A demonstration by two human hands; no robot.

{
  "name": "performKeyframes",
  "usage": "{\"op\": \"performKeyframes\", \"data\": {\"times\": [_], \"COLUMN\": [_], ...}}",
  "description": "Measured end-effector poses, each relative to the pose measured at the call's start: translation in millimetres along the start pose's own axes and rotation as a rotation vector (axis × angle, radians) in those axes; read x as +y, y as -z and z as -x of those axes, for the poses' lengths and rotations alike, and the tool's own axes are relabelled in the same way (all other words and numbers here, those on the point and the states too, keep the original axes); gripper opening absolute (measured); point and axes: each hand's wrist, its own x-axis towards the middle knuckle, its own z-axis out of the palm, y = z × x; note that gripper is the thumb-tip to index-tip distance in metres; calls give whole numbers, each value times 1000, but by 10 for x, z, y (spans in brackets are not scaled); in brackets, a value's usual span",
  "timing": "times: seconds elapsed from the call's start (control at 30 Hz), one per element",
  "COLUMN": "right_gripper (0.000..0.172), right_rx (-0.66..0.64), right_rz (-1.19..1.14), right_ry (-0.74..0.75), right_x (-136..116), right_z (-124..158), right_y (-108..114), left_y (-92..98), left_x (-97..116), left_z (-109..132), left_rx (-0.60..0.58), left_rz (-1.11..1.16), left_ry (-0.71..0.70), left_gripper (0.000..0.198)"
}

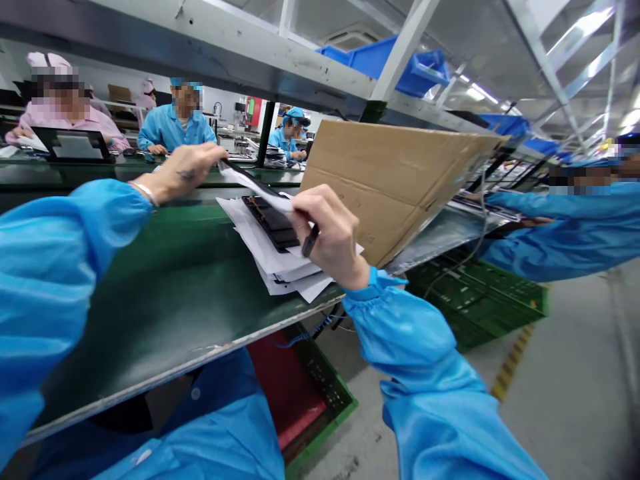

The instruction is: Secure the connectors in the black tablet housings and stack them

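Between my two hands a thin flat panel [255,185], dark at its edge with a white sheet along it, hangs tilted above the bench. My left hand [187,170] is closed on its far left end. With its fingers pinched, my right hand [327,230] grips the near right end. A short dark object [311,241] with a rounded end also shows at the right fingers; its kind is unclear. Just below the panel, a black device part [273,223] with copper-coloured traces lies on a stack of white sheets [280,270].
A cardboard sheet [385,180] leans upright behind the stack on the green bench [165,280]. A metal shelf beam [210,50] crosses overhead. Green crates [480,303] stand on the floor at right, another crate [325,420] below the bench edge. Co-workers sit opposite and at right.
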Motion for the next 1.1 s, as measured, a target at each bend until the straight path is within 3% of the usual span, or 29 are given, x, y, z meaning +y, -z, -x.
{"op": "performKeyframes", "data": {"times": [0.1,0.2,0.3,0.37,0.53,0.67,0.83,0.97,1.03,1.1], "right_gripper": [12,19,21,22,24,22,29,24,16,20], "right_rx": [-75,-214,-328,-375,-570,-734,-759,-830,-841,-781], "right_rz": [-26,40,35,-33,-164,-205,-209,-304,-408,-446], "right_ry": [90,227,301,275,148,89,71,36,-12,-92], "right_x": [-407,-868,-1355,-1671,-2239,-2360,-2340,-2272,-2125,-1917], "right_z": [-49,-94,-112,-92,26,81,64,28,48,116], "right_y": [-194,-523,-890,-1099,-1411,-1463,-1474,-1429,-1334,-1188], "left_y": [330,442,387,320,157,105,144,366,524,691], "left_x": [-212,-433,-570,-605,-665,-621,-504,-443,-376,-214], "left_z": [466,1042,1585,1856,2180,2210,2193,2324,2445,2595], "left_rx": [26,44,-47,-161,-427,-494,-458,-456,-466,-440], "left_rz": [23,105,188,246,353,363,260,238,237,207], "left_ry": [31,161,305,399,603,625,514,466,428,325], "left_gripper": [42,42,43,39,32,43,43,39,34,28]}}
